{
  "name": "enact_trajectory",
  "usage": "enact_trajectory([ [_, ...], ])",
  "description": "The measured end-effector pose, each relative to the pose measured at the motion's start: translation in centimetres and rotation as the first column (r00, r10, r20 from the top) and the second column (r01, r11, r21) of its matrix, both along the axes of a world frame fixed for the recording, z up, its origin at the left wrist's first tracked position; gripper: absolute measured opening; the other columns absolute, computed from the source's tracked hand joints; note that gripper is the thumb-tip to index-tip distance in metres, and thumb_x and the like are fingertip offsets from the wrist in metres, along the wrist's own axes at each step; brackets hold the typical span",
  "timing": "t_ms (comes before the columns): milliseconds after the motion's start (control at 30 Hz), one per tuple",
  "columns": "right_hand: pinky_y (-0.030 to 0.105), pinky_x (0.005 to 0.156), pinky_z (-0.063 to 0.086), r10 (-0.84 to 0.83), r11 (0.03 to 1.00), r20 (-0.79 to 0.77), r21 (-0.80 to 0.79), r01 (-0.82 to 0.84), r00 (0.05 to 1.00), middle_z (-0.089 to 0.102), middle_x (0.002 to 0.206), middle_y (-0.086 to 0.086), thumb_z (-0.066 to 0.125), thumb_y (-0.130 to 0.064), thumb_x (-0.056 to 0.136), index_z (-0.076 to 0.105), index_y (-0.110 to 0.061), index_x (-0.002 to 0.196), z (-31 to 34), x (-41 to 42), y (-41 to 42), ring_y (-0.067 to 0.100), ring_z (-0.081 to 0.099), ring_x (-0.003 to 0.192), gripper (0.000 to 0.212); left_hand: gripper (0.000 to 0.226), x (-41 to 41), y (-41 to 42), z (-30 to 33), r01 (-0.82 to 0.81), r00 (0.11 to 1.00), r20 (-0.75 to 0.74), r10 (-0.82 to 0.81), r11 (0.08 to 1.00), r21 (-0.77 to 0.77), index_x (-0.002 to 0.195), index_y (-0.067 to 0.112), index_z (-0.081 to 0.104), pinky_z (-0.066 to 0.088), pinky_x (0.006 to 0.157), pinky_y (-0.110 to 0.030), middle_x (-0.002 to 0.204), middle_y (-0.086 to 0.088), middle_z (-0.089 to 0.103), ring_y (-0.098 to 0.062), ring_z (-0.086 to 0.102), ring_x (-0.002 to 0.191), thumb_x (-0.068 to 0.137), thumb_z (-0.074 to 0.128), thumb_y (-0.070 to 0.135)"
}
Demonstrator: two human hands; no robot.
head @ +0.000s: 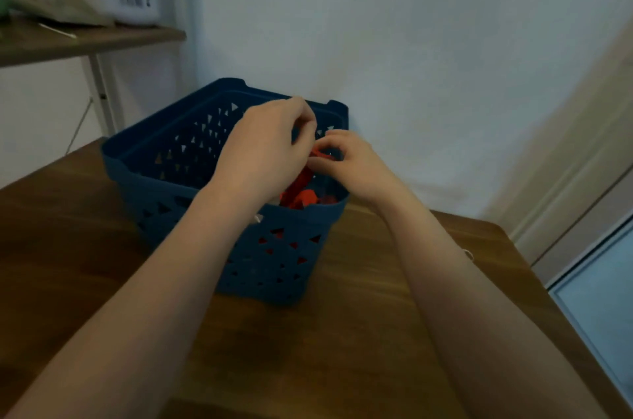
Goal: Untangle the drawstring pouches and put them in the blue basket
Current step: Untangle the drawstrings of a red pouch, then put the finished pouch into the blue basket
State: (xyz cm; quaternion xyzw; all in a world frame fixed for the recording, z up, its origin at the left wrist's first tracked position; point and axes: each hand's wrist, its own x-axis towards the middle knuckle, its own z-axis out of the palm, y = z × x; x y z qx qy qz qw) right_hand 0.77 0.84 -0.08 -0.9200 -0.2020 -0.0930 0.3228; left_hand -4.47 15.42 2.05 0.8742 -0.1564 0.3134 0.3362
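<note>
A dark blue plastic basket (164, 158) with triangular holes stands on the wooden table, near its far edge. Both my hands are over the basket's right half. My left hand (267, 141) has its fingers curled and pinches the top of a red drawstring pouch (301, 192). Just to the right, my right hand (349, 161) pinches the same red fabric between thumb and fingers. The pouch hangs down into the basket, and more red fabric shows through the holes in the front wall. Whether the strings are tangled is hidden by my fingers.
The brown wooden table (342, 333) stretches toward me. A white wall rises right behind the basket. At the upper left a shelf (85, 41) carries bags and a white box. A door frame and a pale panel lie at the right.
</note>
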Motion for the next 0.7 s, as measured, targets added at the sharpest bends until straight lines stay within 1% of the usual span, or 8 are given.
enact_trajectory([
  [100, 0.022, 0.09, 0.046, -0.032, 0.962, -0.074, 0.269, 0.051, 0.997, 0.057, 0.122, -0.003, 0.059, -0.032, 0.091, 0.062, -0.017, 0.117, 0.4, -0.6, -0.4, 0.008, 0.052, 0.111, 0.031, 0.015, -0.1, -0.1, 0.1, 0.029, 0.999, -0.032, -0.029, 1.0, -0.008, 0.095, 0.018, 0.062, 0.035, 0.055, -0.017, 0.077, 0.009, 0.057, -0.006, 0.05, 0.067, 0.095, 0.048, 0.021],
  [167, 0.008, 0.08, 0.038, -0.152, 0.905, -0.02, 0.399, 0.147, 0.988, 0.056, 0.12, -0.008, 0.055, -0.029, 0.093, 0.06, -0.018, 0.116, 0.4, -1.0, -1.9, -0.001, 0.047, 0.105, 0.026, 0.016, -0.3, -0.9, 0.2, 0.081, 0.995, -0.052, -0.082, 0.996, -0.026, 0.093, 0.019, 0.062, 0.032, 0.052, -0.016, 0.072, 0.011, 0.055, -0.003, 0.046, 0.058, 0.096, 0.046, 0.021],
  [300, 0.024, 0.088, 0.042, -0.302, 0.821, -0.106, 0.475, 0.315, 0.947, 0.059, 0.115, -0.004, 0.053, -0.024, 0.093, 0.06, -0.019, 0.108, -2.6, -0.8, -6.0, 0.008, 0.052, 0.106, 0.017, 0.017, -1.1, -3.9, 0.6, 0.195, 0.978, -0.074, -0.194, 0.981, 0.0, 0.095, 0.019, 0.062, 0.039, 0.057, -0.021, 0.073, 0.012, 0.053, -0.004, 0.047, 0.06, 0.096, 0.046, 0.021],
  [400, 0.032, 0.08, 0.048, -0.383, 0.772, -0.222, 0.456, 0.443, 0.897, 0.062, 0.109, 0.003, 0.055, -0.021, 0.092, 0.061, -0.014, 0.106, -5.9, -0.2, -9.5, 0.015, 0.058, 0.092, 0.017, 0.018, -1.9, -7.2, 0.5, 0.266, 0.963, -0.052, -0.263, 0.961, 0.079, 0.099, 0.016, 0.063, 0.044, 0.07, -0.028, 0.088, 0.005, 0.06, -0.009, 0.054, 0.077, 0.097, 0.045, 0.021],
  [467, 0.031, 0.063, 0.047, -0.429, 0.739, -0.312, 0.418, 0.528, 0.848, 0.063, 0.101, 0.005, 0.054, -0.021, 0.092, 0.06, -0.013, 0.107, -8.2, 0.3, -12.3, 0.014, 0.056, 0.075, 0.018, 0.02, -2.2, -9.9, -0.1, 0.309, 0.951, -0.07, -0.302, 0.944, 0.119, 0.101, 0.014, 0.062, 0.045, 0.077, -0.031, 0.096, 0.001, 0.062, -0.012, 0.055, 0.087, 0.097, 0.044, 0.02],
  [533, 0.031, 0.063, 0.048, -0.494, 0.746, -0.347, 0.301, 0.594, 0.797, 0.064, 0.104, 0.005, 0.052, -0.022, 0.091, 0.059, -0.015, 0.112, -10.6, 1.0, -15.2, 0.015, 0.058, 0.079, 0.023, 0.021, -2.2, -12.4, -1.4, 0.331, 0.941, -0.127, -0.315, 0.934, 0.134, 0.101, 0.014, 0.062, 0.046, 0.076, -0.032, 0.097, 0.0, 0.062, -0.013, 0.055, 0.086, 0.098, 0.042, 0.021],
  [600, 0.041, 0.085, 0.049, -0.599, 0.755, -0.311, 0.09, 0.65, 0.738, 0.058, 0.125, 0.007, 0.047, -0.025, 0.092, 0.056, -0.021, 0.121, -12.6, 1.8, -17.8, 0.024, 0.056, 0.107, 0.031, 0.02, -1.7, -14.3, -3.1, 0.341, 0.931, -0.191, -0.312, 0.929, 0.143, 0.099, 0.014, 0.062, 0.048, 0.072, -0.035, 0.092, -0.001, 0.062, -0.014, 0.055, 0.08, 0.098, 0.043, 0.021],
  [700, 0.045, 0.112, 0.025, -0.69, 0.718, -0.287, -0.154, 0.678, 0.665, 0.029, 0.152, 0.006, 0.034, -0.021, 0.099, 0.04, -0.022, 0.139, -14.4, 2.3, -20.6, 0.031, 0.024, 0.139, 0.04, 0.018, 0.0, -16.1, -5.7, 0.329, 0.907, -0.319, -0.276, 0.936, 0.126, 0.099, 0.016, 0.062, 0.05, 0.069, -0.033, 0.091, -0.001, 0.063, -0.014, 0.057, 0.077, 0.097, 0.044, 0.021],
])
